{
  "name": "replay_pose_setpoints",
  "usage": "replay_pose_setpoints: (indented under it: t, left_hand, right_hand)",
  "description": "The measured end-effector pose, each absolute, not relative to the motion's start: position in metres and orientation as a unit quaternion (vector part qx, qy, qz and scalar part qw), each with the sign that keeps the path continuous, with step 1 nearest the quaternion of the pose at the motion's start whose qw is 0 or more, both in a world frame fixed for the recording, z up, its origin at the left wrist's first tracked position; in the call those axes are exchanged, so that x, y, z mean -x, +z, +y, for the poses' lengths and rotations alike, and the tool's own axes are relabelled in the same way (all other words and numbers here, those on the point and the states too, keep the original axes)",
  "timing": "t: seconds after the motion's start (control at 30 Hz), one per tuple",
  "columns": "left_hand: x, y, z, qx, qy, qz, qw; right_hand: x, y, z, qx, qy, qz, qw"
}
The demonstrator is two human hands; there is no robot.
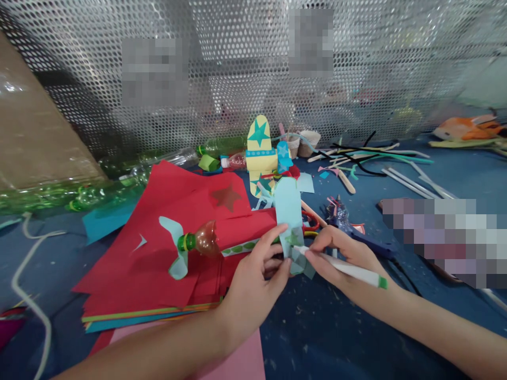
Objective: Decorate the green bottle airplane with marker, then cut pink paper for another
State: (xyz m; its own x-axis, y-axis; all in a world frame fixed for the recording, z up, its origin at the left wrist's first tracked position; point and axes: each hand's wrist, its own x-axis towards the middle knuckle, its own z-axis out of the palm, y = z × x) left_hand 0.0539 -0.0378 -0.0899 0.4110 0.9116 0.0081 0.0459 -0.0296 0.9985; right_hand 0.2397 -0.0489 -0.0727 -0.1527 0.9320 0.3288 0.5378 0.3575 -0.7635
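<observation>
Between my hands lies a toy plane with a red paper-wrapped body [247,228], a brown bottle neck [206,238] with a green cap and a pale blue paper propeller [172,228]. A light-blue paper wing [288,203] crosses its body. My left hand [251,287] pinches the near part of this wing between fingers and thumb. In my right hand [348,256] is a white felt-tip marker [356,270] with a green end, its tip touching the wing, where green marks [292,236] show. Part of the body is hidden behind the wing.
Under the plane lies a stack of red paper [130,264]. Behind stands a yellow toy plane [261,158] with teal stars. To the right are a glue gun [370,240], scissors [312,219], sticks and pipe cleaners [368,155]. Perforated metal [237,63] closes off the back.
</observation>
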Motion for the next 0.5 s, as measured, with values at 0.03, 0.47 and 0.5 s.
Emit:
replay_pose_setpoints:
  t: [0.03,0.47,0.5]
  left_hand:
    - [-0.0540,-0.0899,-0.0378,-0.610,0.377,0.389,0.578]
    - [-0.0545,-0.0895,-0.0380,-0.610,0.376,0.397,0.573]
    - [-0.0546,-0.0897,-0.0378,-0.610,0.376,0.398,0.573]
  right_hand:
    - [-0.2395,-0.0725,-0.0488,0.509,0.245,-0.721,0.400]
    - [-0.2378,-0.0714,-0.0505,0.496,0.238,-0.734,0.398]
    - [-0.2379,-0.0718,-0.0505,0.502,0.233,-0.729,0.403]
